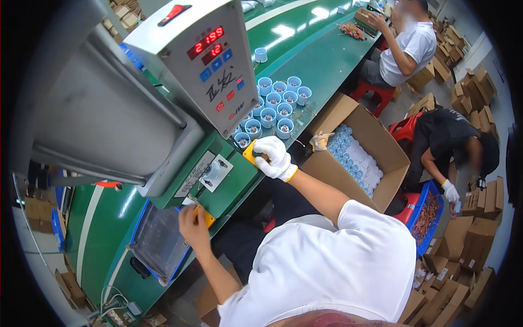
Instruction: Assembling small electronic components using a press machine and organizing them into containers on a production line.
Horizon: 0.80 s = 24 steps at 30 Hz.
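Touching yellow block-shaped housings (249,153), fingers curled: white-gloved right hand (274,158), bare left hand (196,229), pinch unclear; light-blue round plastic cups (273,106) beyond right hand.

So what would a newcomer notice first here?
Probably the pale control box with glowing red digits, upper left of centre. To its right, light-blue cups crowd the green bench. Below it, the gloved right hand and bare left hand are at yellow switch boxes.
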### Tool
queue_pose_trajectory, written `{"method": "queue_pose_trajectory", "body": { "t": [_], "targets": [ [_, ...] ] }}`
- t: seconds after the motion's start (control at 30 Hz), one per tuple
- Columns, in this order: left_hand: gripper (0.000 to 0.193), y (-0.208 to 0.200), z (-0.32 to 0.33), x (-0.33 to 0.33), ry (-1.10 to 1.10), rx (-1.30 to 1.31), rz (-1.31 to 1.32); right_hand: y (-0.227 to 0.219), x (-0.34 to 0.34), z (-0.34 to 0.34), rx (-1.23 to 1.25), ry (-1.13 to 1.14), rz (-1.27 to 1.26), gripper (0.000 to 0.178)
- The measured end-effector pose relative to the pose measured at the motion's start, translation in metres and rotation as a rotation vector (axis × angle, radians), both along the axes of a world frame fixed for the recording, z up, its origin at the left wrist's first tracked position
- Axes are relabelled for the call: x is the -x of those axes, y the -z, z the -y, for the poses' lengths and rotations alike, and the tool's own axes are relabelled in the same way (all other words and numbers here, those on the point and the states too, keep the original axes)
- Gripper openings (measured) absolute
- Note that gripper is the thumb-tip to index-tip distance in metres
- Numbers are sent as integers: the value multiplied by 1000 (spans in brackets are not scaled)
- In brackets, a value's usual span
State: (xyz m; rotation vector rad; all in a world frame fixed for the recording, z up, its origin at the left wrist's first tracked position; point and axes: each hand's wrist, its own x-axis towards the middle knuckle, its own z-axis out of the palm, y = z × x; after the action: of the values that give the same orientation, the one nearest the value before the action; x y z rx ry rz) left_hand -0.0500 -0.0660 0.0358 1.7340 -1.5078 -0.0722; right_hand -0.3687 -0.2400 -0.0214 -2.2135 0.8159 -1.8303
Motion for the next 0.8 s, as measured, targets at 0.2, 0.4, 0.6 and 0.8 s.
{"method": "queue_pose_trajectory", "body": {
  "t": [0.2,0.4,0.6,0.8],
  "targets": [
    [18,52,-17,-4,-26,237,98,-22,-2,5,42,-88,-75,30],
    [21,39,-17,-2,-32,199,43,-1,-6,3,-24,-10,-59,32],
    [23,8,-1,18,13,137,210,15,-2,4,-32,7,-98,39],
    [17,-4,52,49,124,72,342,13,-7,2,-55,22,-85,39]
  ]
}}
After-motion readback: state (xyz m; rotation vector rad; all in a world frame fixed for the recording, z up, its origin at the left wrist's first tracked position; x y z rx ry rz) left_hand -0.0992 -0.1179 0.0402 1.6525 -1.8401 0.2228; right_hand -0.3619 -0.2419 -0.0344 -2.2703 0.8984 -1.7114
